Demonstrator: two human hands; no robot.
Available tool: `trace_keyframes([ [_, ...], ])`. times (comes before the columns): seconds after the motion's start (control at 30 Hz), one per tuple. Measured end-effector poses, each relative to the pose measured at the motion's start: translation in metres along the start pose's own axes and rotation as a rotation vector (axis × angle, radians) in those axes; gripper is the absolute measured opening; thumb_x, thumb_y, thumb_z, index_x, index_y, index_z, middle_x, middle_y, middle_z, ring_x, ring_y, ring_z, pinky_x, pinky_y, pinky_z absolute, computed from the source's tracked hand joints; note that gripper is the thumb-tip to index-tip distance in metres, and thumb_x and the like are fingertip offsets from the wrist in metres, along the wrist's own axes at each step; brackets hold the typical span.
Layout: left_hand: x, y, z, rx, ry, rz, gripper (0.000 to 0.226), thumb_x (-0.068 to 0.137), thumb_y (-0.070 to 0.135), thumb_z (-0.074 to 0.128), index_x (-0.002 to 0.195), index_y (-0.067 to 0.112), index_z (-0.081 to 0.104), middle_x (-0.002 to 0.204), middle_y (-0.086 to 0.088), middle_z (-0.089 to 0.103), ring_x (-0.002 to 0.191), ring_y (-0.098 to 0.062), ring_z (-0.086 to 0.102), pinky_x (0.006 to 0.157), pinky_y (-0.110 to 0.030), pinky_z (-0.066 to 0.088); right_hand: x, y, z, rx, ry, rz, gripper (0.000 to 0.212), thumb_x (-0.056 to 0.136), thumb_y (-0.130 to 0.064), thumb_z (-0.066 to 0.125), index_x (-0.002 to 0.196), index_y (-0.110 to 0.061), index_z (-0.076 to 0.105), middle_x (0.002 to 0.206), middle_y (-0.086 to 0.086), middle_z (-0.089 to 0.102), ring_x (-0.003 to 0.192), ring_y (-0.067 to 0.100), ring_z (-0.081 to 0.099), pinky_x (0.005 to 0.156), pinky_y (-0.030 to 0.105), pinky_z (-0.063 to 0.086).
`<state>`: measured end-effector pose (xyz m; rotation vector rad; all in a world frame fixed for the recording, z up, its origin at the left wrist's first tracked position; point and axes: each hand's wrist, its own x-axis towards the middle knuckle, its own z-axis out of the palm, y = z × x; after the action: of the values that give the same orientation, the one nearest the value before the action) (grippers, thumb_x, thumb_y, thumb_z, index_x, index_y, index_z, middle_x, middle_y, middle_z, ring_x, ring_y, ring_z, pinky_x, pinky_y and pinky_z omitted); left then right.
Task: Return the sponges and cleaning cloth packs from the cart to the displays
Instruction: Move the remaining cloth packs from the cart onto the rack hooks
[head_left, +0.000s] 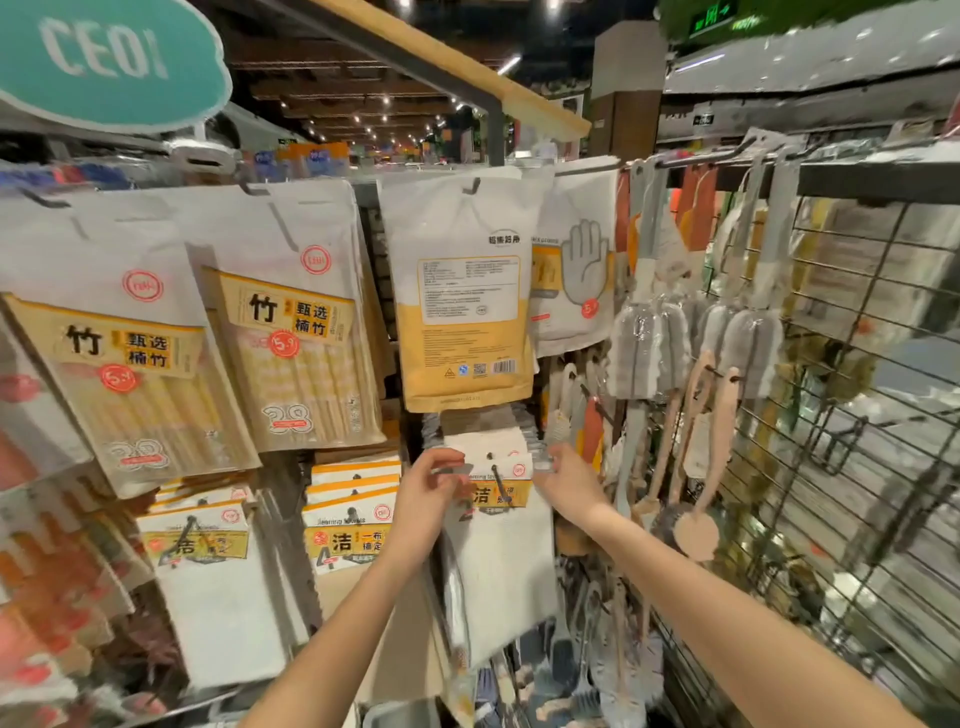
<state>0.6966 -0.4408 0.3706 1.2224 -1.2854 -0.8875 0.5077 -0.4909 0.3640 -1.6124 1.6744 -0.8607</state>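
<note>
A: Head view. Where's the cloth pack?

B: The cloth pack (498, 545) hangs at a peg (500, 480) in the middle of the display, below a yellow pouch (462, 291). Both hands are at its top edge.

A: Fingers?

B: The left hand (428, 491) pinches the pack's upper left corner. The right hand (563, 475) grips the upper right corner.

A: Neighbours?

B: More cloth packs (350, 525) hang just to the left, chopstick packs (291, 332) above those, brushes (691, 338) to the right on a wire grid (857, 364).
</note>
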Motion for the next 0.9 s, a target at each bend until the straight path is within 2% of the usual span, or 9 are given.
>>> trace_keyframes([
  [0.1,-0.012,0.016,0.025,0.01,-0.105,0.017,0.022,0.091,-0.007,0.049,0.103,0.007,0.06,0.096,-0.002,0.067,0.077,-0.007,0.067,0.064,-0.017,0.052,-0.033,0.006,-0.034,0.05,0.009,-0.006,0.043,0.092,-0.022,0.055,0.133,-0.014,0.045,0.13,0.006,0.055,0.108,0.02,0.057,0.09,0.028,0.048],
  [0.17,-0.021,0.028,0.051,0.005,-0.189,0.05,0.022,0.09,-0.008,0.05,0.099,0.01,0.061,0.097,-0.007,0.065,0.076,-0.008,0.066,0.069,-0.021,0.053,-0.059,0.013,-0.064,0.067,0.03,-0.02,0.035,0.091,-0.022,0.056,0.125,-0.016,0.051,0.118,0.003,0.061,0.093,0.012,0.06,0.067,0.016,0.049],
  [0.23,-0.035,0.043,0.083,0.006,-0.274,0.069,0.024,0.089,-0.007,0.05,0.098,0.011,0.062,0.097,-0.008,0.066,0.081,-0.015,0.066,0.078,-0.028,0.053,-0.089,0.024,-0.099,0.058,0.056,-0.021,0.03,0.091,-0.023,0.056,0.121,-0.016,0.054,0.111,0.0,0.062,0.084,0.008,0.06,0.05,0.008,0.039],
  [0.33,-0.065,0.07,0.132,-0.038,-0.374,0.087,0.02,0.09,-0.008,0.049,0.102,0.002,0.061,0.096,-0.01,0.065,0.08,-0.015,0.065,0.071,-0.021,0.053,-0.138,0.045,-0.151,0.039,0.143,0.004,0.024,0.091,-0.021,0.056,0.114,-0.015,0.06,0.1,-0.002,0.065,0.08,0.009,0.06,0.056,0.014,0.041],
  [0.43,-0.112,0.1,0.181,-0.153,-0.505,0.094,0.021,0.091,-0.012,0.046,0.097,0.004,0.059,0.089,-0.01,0.061,0.075,-0.018,0.06,0.058,-0.011,0.048,-0.196,0.073,-0.204,0.0,0.256,0.033,0.014,0.088,-0.018,0.06,0.101,-0.02,0.065,0.093,-0.001,0.066,0.086,0.012,0.061,0.072,0.021,0.045],
  [0.5,-0.144,0.114,0.211,-0.208,-0.596,0.098,0.024,0.091,-0.013,0.046,0.093,0.007,0.06,0.085,-0.008,0.062,0.074,-0.018,0.061,0.065,-0.015,0.051,-0.238,0.089,-0.235,-0.02,0.317,0.036,0.011,0.087,-0.019,0.062,0.097,-0.023,0.065,0.092,-0.001,0.067,0.087,0.013,0.061,0.08,0.026,0.046],
  [0.63,-0.225,0.143,0.263,-0.21,-0.766,0.137,0.026,0.09,-0.011,0.049,0.089,0.012,0.061,0.081,-0.005,0.068,0.067,-0.011,0.066,0.067,-0.021,0.052,-0.334,0.123,-0.284,-0.018,0.41,0.081,0.009,0.087,-0.014,0.063,0.093,-0.021,0.064,0.08,-0.006,0.062,0.073,0.007,0.054,0.071,0.022,0.042],
  [0.77,-0.308,0.164,0.306,-0.187,-0.903,0.177,0.016,0.091,-0.007,0.052,0.093,0.007,0.06,0.083,-0.01,0.066,0.065,-0.005,0.066,0.072,-0.02,0.054,-0.421,0.152,-0.321,-0.05,0.454,0.163,0.013,0.085,-0.009,0.063,0.088,-0.021,0.061,0.076,0.003,0.059,0.072,0.016,0.054,0.065,0.025,0.042],
  [0.9,-0.397,0.183,0.352,-0.212,-1.011,0.164,0.022,0.089,-0.008,0.055,0.084,0.013,0.06,0.072,-0.001,0.066,0.057,-0.002,0.064,0.07,-0.027,0.051,-0.519,0.191,-0.355,-0.071,0.541,0.273,0.013,0.085,-0.013,0.062,0.093,-0.023,0.061,0.08,0.004,0.063,0.076,0.016,0.057,0.072,0.03,0.043],
])
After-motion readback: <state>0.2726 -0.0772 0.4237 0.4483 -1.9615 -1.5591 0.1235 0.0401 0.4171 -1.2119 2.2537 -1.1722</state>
